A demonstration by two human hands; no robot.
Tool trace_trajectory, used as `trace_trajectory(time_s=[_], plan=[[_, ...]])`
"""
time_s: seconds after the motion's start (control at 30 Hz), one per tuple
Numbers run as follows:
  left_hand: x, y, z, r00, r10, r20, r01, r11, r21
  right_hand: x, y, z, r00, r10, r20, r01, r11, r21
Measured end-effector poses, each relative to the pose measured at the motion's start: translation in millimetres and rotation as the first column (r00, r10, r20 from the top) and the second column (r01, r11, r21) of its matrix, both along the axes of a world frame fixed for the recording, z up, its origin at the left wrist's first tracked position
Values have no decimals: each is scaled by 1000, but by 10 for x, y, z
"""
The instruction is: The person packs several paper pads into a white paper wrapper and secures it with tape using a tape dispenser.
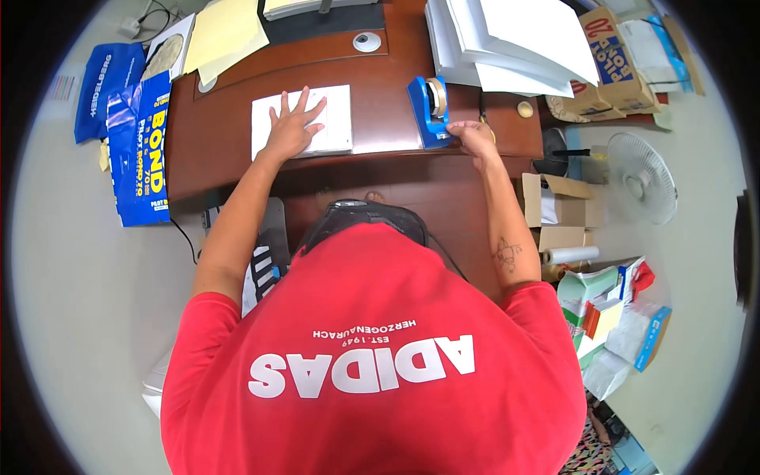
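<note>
My left hand point(293, 127) lies with its fingers spread on a stack of white paper point(336, 119) at the front edge of the brown desk point(380, 79). To the right stands a blue tape dispenser point(423, 119) that carries a roll of tape point(437, 96). My right hand point(473, 138) is at the dispenser's front end, thumb and fingers pinched together there. Whatever is between those fingertips is too small to make out.
Large white paper stacks point(522, 39) stand at the back right, yellow sheets point(226, 36) at the back left. Blue wrapping point(142, 150) hangs over the left edge. A small round object point(525, 109) lies near the right edge. Beyond it are a fan point(641, 178) and cartons point(609, 63).
</note>
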State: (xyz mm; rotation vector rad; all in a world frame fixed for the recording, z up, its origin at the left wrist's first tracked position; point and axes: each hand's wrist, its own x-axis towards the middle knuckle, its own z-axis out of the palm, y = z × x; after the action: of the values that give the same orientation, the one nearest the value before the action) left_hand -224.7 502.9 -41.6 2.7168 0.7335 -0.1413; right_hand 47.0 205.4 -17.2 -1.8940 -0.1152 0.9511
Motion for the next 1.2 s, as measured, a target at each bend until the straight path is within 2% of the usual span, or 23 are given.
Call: trace_trajectory(time_s=[0.03,0.1,0.23,0.43,0.53,0.6,0.7,0.77,0.83,0.87,0.9,0.93,0.97,1.0,1.03,1.13,1.17,1.2], plan=[[-28,-26,-48,1000,6,0,-6,1000,-6,28,7,-46,1000,6,0,-6,1000,-6],[-48,-49,-119,996,-13,92,4,995,99,71,47,-83,995,96,28,-97,995,20],[-57,-48,-195,991,-7,133,-6,995,102,41,104,38,991,108,83,-107,994,-17],[-69,-51,-189,988,-9,153,-7,994,107,52,105,60,996,86,-3,-86,995,-52],[-74,-51,-181,985,-20,170,1,994,111,-27,101,170,1000,22,7,-22,1000,-11],[-63,-58,-163,993,-2,114,-13,992,124,-208,90,362,979,-206,1,205,974,96],[-59,-53,-185,993,4,117,-18,993,121,-404,-47,321,978,-191,87,178,974,139],[-61,-53,-188,990,-4,143,-13,993,117,-468,-130,226,983,-165,75,155,981,119],[-66,-61,-188,986,-12,166,-7,994,110,-547,-183,117,974,-228,6,227,970,82],[-55,-56,-182,988,-4,157,-14,993,113,-533,-239,-155,974,-201,104,191,976,101],[-53,-65,-181,989,3,146,-20,993,115,-512,-270,-292,974,-203,103,193,976,98],[-58,-101,-181,989,4,145,-20,994,112,-506,-281,-366,907,-86,413,153,979,-133],[-44,-84,-162,990,1,140,-17,994,111,-472,-230,-431,751,102,652,174,922,-346],[-51,-75,-141,991,4,131,-19,994,108,-447,-271,-438,802,146,579,144,894,-425],[-60,-58,-125,991,24,130,-39,993,114,-490,-274,-335,800,159,579,125,899,-420],[-61,-91,-124,991,14,130,-27,995,98,-664,-297,8,783,322,531,-136,923,-359],[-63,-103,-111,992,26,126,-39,995,97,-677,-184,88,781,333,528,-149,921,-360],[-62,-105,-109,992,25,126,-37,994,100,-708,-18,184,797,426,429,-364,904,-222]])
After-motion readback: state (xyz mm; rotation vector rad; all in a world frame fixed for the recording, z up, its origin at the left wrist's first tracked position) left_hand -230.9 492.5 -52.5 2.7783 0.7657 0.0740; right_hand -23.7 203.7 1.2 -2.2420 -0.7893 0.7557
